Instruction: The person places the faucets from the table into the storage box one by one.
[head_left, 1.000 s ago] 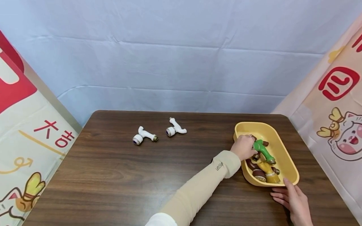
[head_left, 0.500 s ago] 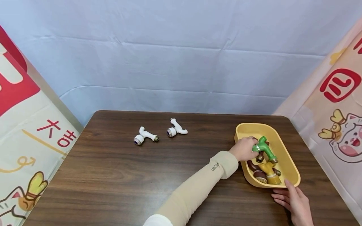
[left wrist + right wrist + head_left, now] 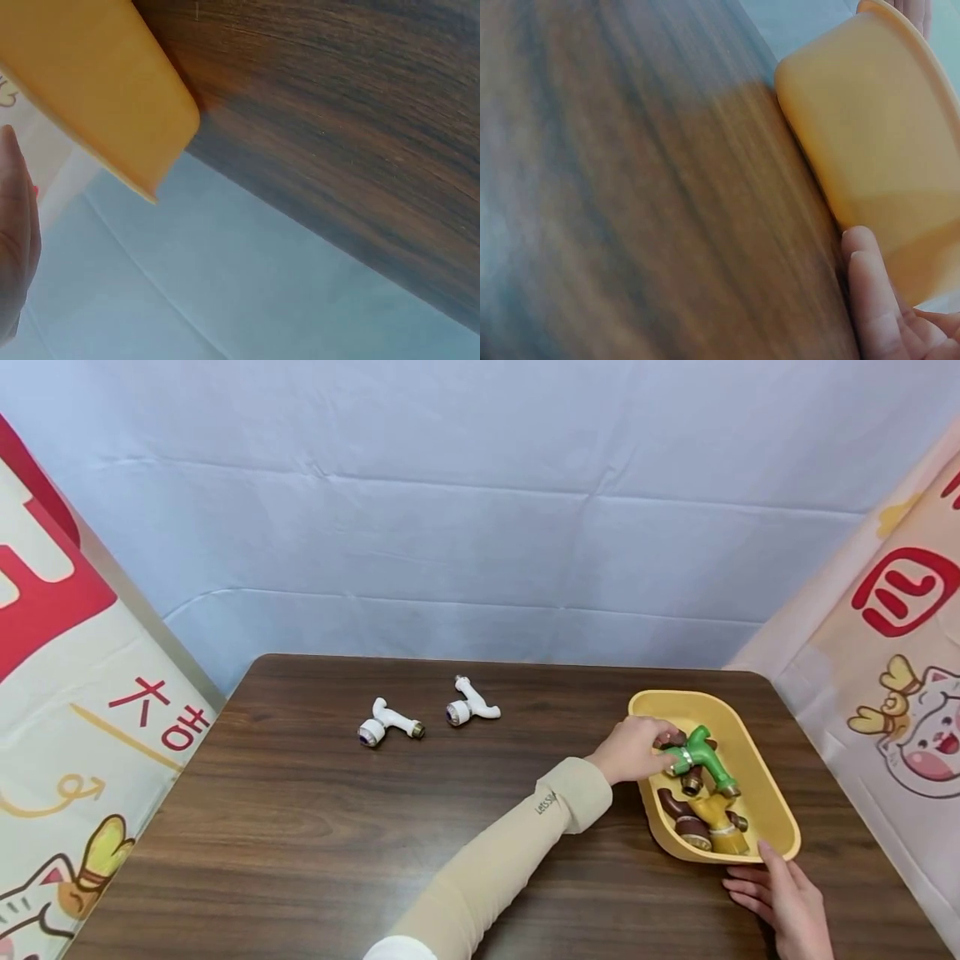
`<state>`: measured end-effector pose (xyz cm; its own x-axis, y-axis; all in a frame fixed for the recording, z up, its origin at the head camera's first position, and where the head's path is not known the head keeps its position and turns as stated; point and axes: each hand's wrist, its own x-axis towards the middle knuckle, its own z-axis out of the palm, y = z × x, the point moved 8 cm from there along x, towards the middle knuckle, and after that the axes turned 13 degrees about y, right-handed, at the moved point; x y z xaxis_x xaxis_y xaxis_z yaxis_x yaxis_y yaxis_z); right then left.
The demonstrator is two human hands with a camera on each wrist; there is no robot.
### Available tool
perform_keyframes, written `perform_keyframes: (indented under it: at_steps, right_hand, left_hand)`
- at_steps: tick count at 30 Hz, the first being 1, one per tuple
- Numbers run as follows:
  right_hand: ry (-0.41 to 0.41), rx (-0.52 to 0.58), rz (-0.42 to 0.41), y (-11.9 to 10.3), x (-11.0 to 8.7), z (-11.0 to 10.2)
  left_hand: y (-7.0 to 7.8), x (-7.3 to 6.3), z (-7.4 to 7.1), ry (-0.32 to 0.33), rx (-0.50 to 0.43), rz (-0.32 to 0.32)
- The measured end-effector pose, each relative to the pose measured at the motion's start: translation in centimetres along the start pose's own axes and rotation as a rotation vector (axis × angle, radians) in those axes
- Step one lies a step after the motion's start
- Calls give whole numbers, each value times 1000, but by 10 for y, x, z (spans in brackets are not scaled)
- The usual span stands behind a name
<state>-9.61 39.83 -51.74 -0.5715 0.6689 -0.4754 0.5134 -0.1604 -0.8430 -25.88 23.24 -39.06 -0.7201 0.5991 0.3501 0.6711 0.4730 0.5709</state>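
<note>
A yellow basin (image 3: 761, 777) stands at the table's right side, seen in the head view. Inside, a green faucet (image 3: 708, 753) lies over a brown faucet, partly hidden. A yellow faucet (image 3: 715, 812) and another brown faucet (image 3: 677, 808) are toward the near end. My left hand (image 3: 636, 749) reaches over the basin's left rim, fingertips and thumb spread apart right at the green faucet's handle end. At the near right corner, my right hand (image 3: 787, 893) holds the basin, thumb at the rim and fingers (image 3: 871, 292) along the outer wall.
Two white faucets, a left one (image 3: 390, 720) and a right one (image 3: 474, 703), lie apart at the back of the dark wooden table (image 3: 315, 827). A pale cloth (image 3: 480, 527) hangs behind the table, with printed banners at both sides.
My left hand has drawn back to the left, leaving the green faucet lying in the basin with more of it showing. My right hand has stayed at the corner.
</note>
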Motion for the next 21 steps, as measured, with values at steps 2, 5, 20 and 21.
perform_keyframes:
  at_steps: [2, 5, 20, 21]
  right_hand:
    - [0, 4, -2, 0, 1, 0]
    - [-11, 15, -2, 1, 1, 0]
    - [-26, 32, 15, 3, 3, 0]
    - [-28, 35, 15, 3, 3, 0]
  left_hand:
    - [0, -1, -4, 13, -13, 16]
    - [-2, -4, -10, 35, -32, 18]
    - [-17, -27, -35, 109, -30, 36]
    - [-18, -28, -37, 115, -30, 36]
